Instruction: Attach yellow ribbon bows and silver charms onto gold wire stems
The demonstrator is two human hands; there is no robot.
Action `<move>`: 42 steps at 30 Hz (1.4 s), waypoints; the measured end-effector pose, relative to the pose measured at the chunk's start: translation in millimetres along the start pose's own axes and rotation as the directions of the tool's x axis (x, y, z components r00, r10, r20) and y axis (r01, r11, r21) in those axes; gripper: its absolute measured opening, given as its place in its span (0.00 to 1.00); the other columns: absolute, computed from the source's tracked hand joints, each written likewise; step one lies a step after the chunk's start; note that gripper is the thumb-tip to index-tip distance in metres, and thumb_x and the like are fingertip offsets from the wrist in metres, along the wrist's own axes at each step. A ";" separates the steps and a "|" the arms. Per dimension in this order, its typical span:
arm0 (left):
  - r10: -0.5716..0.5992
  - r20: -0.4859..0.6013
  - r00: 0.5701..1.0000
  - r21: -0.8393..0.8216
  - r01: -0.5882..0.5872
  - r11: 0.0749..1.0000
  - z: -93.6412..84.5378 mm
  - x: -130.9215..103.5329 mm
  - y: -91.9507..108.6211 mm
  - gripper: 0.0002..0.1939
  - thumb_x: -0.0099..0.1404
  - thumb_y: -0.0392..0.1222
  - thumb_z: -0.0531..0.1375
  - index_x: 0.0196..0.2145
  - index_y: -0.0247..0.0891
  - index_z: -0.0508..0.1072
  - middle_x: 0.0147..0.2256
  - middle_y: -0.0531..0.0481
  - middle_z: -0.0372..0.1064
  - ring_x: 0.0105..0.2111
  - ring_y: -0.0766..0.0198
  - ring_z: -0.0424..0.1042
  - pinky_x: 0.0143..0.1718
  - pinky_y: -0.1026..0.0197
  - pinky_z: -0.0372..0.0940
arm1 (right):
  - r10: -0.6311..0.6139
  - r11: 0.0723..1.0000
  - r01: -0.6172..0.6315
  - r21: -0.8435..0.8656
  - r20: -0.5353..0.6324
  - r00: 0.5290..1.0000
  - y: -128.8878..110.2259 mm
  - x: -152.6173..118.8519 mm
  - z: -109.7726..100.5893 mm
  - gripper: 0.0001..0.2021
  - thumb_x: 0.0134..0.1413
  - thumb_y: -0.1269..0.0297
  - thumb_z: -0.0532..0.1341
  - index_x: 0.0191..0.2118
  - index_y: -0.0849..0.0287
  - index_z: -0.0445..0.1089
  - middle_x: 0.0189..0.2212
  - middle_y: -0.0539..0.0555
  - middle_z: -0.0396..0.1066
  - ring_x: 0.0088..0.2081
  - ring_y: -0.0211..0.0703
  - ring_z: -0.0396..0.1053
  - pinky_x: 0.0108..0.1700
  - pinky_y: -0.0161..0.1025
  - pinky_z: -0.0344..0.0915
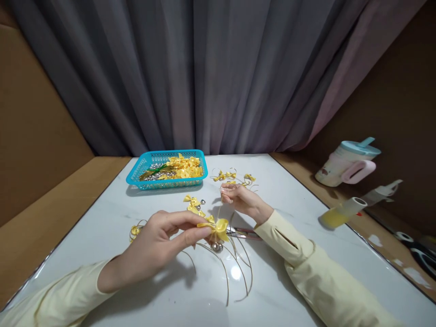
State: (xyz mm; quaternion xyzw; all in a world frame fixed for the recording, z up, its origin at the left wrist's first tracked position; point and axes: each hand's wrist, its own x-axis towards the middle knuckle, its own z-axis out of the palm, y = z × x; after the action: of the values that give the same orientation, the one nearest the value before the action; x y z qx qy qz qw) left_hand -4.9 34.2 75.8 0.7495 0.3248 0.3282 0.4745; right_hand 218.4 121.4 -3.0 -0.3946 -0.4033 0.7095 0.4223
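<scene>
My left hand [170, 240] pinches a yellow ribbon bow [220, 228] between thumb and forefinger. Silver bells [216, 247] hang beneath the bow, and thin gold cords [225, 272] trail down from it toward me. Up and to the right, my right hand [240, 197] is closed with its fingertips together on a thin strand [219, 210] that runs down to the bow. Beyond the bow lie more yellow bows [192, 203] with silver bells. Scissors [243, 233] rest on the table behind the held bow, partly hidden by my right sleeve.
A blue basket [136, 178] at the back left holds yellow bows and silver bells. Finished-looking bows with cords [229, 175] lie at the back. On the right stand a lidded cup [335, 165], a yellow roll [340, 214] and a clear bottle [379, 194]. Black-handled scissors [422, 261] lie at the right edge.
</scene>
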 end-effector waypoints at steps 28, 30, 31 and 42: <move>-0.091 -0.220 0.971 0.130 0.122 0.984 -0.3 3.9 -4.0 0.10 0.62 0.43 0.57 0.28 0.39 0.76 0.28 0.55 0.75 0.30 0.67 0.72 0.32 0.69 0.64 | -0.572 -0.196 0.507 -0.839 0.518 0.636 -23.9 -103.8 83.8 0.07 0.60 0.71 0.53 0.43 0.63 0.61 0.24 0.51 0.72 0.21 0.35 0.66 0.21 0.32 0.58; -0.075 -0.220 0.973 0.154 0.111 0.982 0.6 3.2 -4.1 0.10 0.62 0.43 0.57 0.28 0.38 0.76 0.28 0.54 0.75 0.31 0.66 0.73 0.31 0.68 0.64 | -0.547 -0.270 0.463 -0.844 0.530 0.647 -15.8 -102.5 84.3 0.05 0.61 0.71 0.52 0.42 0.63 0.60 0.26 0.53 0.72 0.23 0.38 0.67 0.22 0.34 0.57; -0.065 -0.222 0.973 0.165 0.103 0.981 1.1 2.8 -4.2 0.10 0.62 0.43 0.57 0.28 0.38 0.76 0.28 0.54 0.75 0.31 0.65 0.73 0.32 0.68 0.64 | -0.537 -0.280 0.453 -0.846 0.530 0.657 -13.7 -101.8 84.1 0.04 0.61 0.72 0.51 0.41 0.63 0.60 0.27 0.54 0.72 0.23 0.38 0.66 0.23 0.34 0.57; 0.294 -0.276 0.915 0.396 -0.171 0.902 4.5 1.0 -13.9 0.06 0.60 0.34 0.59 0.29 0.33 0.76 0.28 0.50 0.76 0.28 0.66 0.73 0.31 0.66 0.66 | -0.587 -0.127 0.451 -0.883 0.434 0.684 -19.7 -100.8 86.4 0.04 0.59 0.73 0.50 0.38 0.63 0.61 0.18 0.49 0.66 0.16 0.33 0.59 0.18 0.30 0.51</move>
State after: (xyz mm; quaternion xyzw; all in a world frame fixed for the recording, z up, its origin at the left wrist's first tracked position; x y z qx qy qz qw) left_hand -3.2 37.5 61.7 0.7925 0.3612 0.4377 0.2234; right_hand 179.6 14.6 68.3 -0.4083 -0.8521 0.0221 0.3268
